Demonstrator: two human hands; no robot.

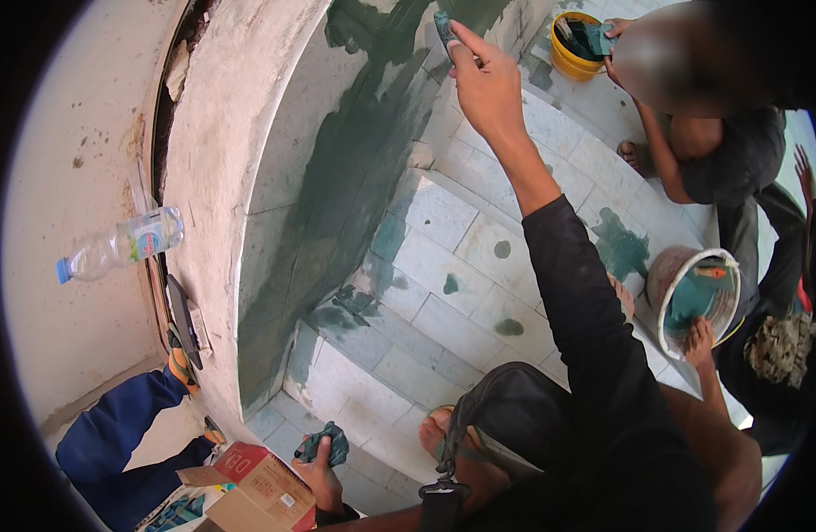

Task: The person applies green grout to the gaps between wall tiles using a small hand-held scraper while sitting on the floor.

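My right hand reaches up and forward along the curved tiled wall. Its thumb and fingers pinch a small green-smeared piece, whose kind I cannot make out, at the wall's surface. A broad dark green wet-looking coat covers much of the wall's tiled face. Low at the left, my left hand is closed around a crumpled green-stained cloth, just right of an opened cardboard box.
Pale tiled steps with green smears descend beside the wall. A plastic bottle lies on the left ledge. A yellow bucket and a whitish bucket of green liquid stand at right, near co-workers. Another person's blue-clad legs are at lower left.
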